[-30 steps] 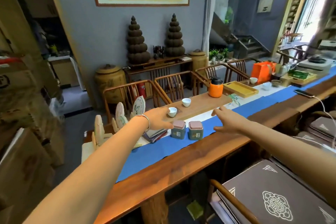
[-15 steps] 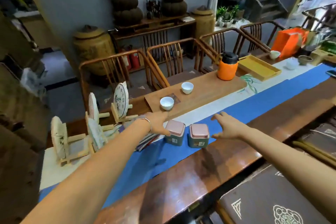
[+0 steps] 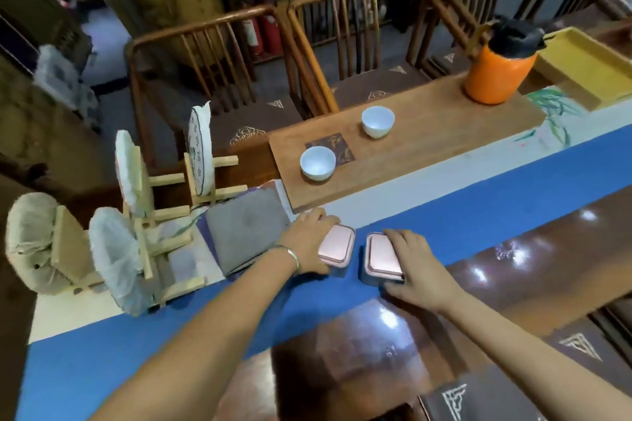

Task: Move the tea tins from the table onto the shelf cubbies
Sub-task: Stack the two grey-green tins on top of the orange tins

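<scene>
Two small tea tins with pink lids stand side by side on the blue runner of the long wooden table point(image 3: 533, 249). My left hand point(image 3: 307, 243) wraps the left tin point(image 3: 337, 244) from its left side, fingers over the far edge and thumb at the near edge. My right hand point(image 3: 415, 267) clasps the right tin point(image 3: 381, 256) from its right side. Both tins rest on the cloth. No shelf cubbies are in sight.
Behind the tins a wooden tea tray point(image 3: 427, 133) carries two white cups point(image 3: 317, 162) point(image 3: 377, 121) and an orange jug point(image 3: 497, 70). A grey cloth pad point(image 3: 244, 225) and wrapped tea cakes on wooden stands point(image 3: 136, 222) lie left. Wooden chairs point(image 3: 219, 55) line the far side.
Both hands closed in from beside the tins and now grip them. The view tipped down and drew nearer to the table.
</scene>
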